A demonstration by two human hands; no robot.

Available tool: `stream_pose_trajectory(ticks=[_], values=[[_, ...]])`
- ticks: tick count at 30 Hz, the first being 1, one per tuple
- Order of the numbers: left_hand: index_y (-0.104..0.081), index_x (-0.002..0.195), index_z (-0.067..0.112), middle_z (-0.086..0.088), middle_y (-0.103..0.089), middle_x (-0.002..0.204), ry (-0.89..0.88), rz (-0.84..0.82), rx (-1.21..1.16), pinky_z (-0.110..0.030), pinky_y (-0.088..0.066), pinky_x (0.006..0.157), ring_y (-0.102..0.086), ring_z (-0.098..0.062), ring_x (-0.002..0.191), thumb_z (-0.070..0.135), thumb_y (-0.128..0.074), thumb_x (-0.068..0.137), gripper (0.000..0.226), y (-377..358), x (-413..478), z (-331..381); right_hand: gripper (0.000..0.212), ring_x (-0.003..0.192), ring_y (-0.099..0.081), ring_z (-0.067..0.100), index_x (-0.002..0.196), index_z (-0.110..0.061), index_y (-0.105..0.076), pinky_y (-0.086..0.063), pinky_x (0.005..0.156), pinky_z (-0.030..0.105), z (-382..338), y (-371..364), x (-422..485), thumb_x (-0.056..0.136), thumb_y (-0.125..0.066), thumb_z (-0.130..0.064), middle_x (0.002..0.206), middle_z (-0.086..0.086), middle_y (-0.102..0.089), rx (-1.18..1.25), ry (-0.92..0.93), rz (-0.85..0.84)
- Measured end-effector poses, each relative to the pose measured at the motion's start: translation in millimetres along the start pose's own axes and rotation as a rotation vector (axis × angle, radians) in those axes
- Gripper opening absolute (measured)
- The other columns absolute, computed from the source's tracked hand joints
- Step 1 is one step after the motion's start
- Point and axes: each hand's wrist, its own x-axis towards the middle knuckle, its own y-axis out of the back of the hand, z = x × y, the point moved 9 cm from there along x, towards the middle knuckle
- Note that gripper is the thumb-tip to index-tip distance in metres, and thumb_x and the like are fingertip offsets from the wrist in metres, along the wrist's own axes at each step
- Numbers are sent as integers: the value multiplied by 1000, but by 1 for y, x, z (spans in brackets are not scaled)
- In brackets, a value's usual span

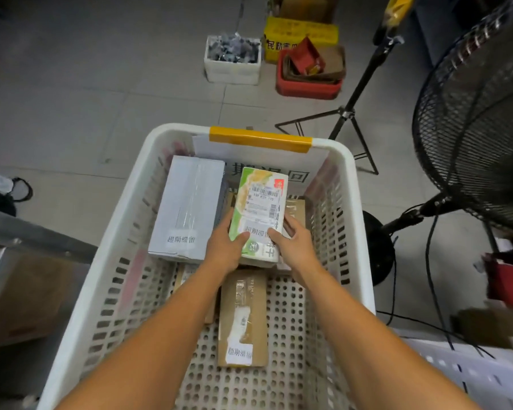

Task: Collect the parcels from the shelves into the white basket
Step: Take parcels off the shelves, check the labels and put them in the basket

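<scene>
Grip is being applied from both sides. The left hand (224, 250) is pressing its thumb onto the top face of the green-and-white parcel (259, 208) with its fingers wrapping the left edge. The right hand (295, 244) is mirroring this on the opposite edge.

Both hands are grasping the end nearest the person, which is leaving the far end free to lead and is keeping the label facing up. The parcel is being held inside the white basket (125, 208), over the cargo. Whether its far end is touching anything cannot be told.

Immediately left of the grip, a grey box (187, 208) is lying flat along the basket wall. Just right of the grip, a brown carton (297, 207) is showing underneath. Nearer the person than the grip, a brown taped parcel (243, 315) is lying on the perforated floor.

The two-handed hold is likely serving to steer the parcel into the gap beside the grey box. Outside the basket, well right of the grip, a pedestal fan (471, 113) is standing.
</scene>
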Motion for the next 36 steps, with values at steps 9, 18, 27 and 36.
stream_pose_trajectory(ticks=[9, 18, 27, 36], values=[[-36, 145, 23, -4, -56, 133, 12, 65, 26, -45, -49, 98, -57, -22, 114, 3, -57, 92, 60, 14, -1, -3, 47, 111, -61, 4, 131, -23, -54, -51, 97, 32, 15, -19, 10, 91, -59, 1, 118, -14, -63, -20, 23, -60], [-37, 144, 22, -5, -55, 134, 40, 90, 201, -29, -46, 88, -56, -22, 114, 9, -55, 94, 55, 17, -1, 4, 54, 112, -53, 2, 140, -23, -46, -47, 86, 11, 4, -24, 15, 91, -61, -5, 125, -12, -58, -221, 17, -132], [-46, 140, 16, -6, -55, 136, 17, -60, 517, -29, -40, 91, -53, -23, 120, 27, -52, 96, 46, 63, -58, 69, 52, 129, -47, 29, 143, -15, -42, -40, 102, 38, -85, 19, -52, 96, -54, -35, 142, 11, -49, -749, -107, -53], [-42, 142, 20, -9, -50, 141, -379, -287, 960, -39, -41, 101, -49, -28, 126, 35, -48, 96, 48, 103, -175, 231, 51, 120, -53, 33, 141, -13, -44, -47, 96, 41, -242, 53, -228, 96, -51, -36, 135, 13, -56, -963, -53, 208]])
